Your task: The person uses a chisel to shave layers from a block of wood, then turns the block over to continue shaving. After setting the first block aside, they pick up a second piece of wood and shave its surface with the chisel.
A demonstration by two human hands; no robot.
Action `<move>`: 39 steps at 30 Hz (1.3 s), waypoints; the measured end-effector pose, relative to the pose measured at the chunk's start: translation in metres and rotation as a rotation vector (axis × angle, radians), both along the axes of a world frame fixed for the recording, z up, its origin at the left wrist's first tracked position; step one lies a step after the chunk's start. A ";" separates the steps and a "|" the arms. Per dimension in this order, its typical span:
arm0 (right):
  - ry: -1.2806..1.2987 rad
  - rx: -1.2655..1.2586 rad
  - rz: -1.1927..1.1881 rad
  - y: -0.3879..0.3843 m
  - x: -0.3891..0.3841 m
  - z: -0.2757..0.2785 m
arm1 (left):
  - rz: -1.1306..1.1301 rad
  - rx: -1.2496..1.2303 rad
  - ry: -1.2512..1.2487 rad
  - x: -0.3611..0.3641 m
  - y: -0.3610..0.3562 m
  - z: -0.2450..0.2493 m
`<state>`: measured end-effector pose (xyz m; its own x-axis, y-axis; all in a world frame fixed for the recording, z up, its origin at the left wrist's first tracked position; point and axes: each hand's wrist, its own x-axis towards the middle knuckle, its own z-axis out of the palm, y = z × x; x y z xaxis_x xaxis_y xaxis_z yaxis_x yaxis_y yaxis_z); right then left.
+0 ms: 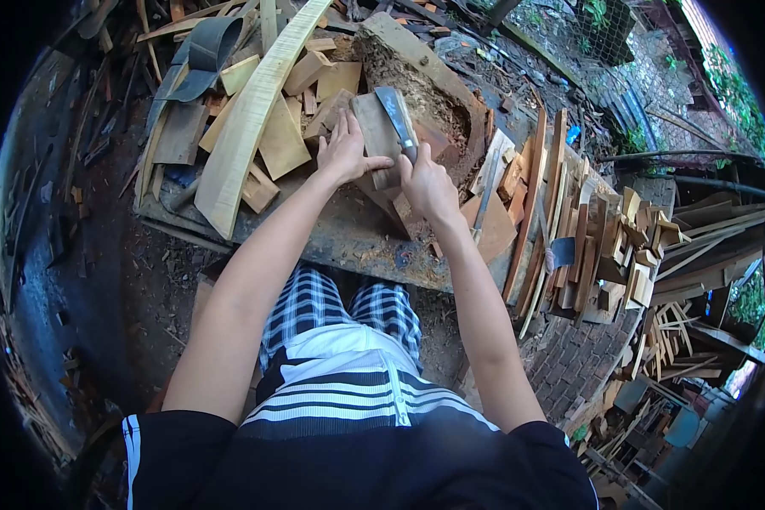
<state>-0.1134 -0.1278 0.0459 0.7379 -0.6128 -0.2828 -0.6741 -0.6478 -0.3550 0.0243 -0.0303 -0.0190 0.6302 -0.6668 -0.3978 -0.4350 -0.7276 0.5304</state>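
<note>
Here, the right hand (432,189) is closed round the handle of a blade (388,106) pointing roughly along the wooden block (371,127), which the open left hand (343,155) touches.

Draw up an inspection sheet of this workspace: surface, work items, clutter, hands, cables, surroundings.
Surface: worn bench, its front edge stained and dotted with chips.
Work items: bladed tool lying over a wooden block.
Clutter: offcuts and a long curved plank at left; wooden strips and stacked small pieces at right.
Hands: left hand spread against the block, near the blade; right hand closed on the tool's handle.
Cables: none identifiable; a dark curved line at upper right could be hose or bar.
Surroundings: scrap wood on the ground, mesh fence at upper right.
</note>
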 end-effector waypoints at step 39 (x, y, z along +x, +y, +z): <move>0.016 -0.076 0.052 0.017 -0.008 0.005 | -0.074 -0.082 0.098 0.009 -0.002 -0.029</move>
<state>-0.1213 -0.1113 0.0507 0.7646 -0.5944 -0.2491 -0.6445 -0.7065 -0.2925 0.0336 -0.0318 -0.0477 0.5390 -0.7430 -0.3968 -0.4292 -0.6477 0.6295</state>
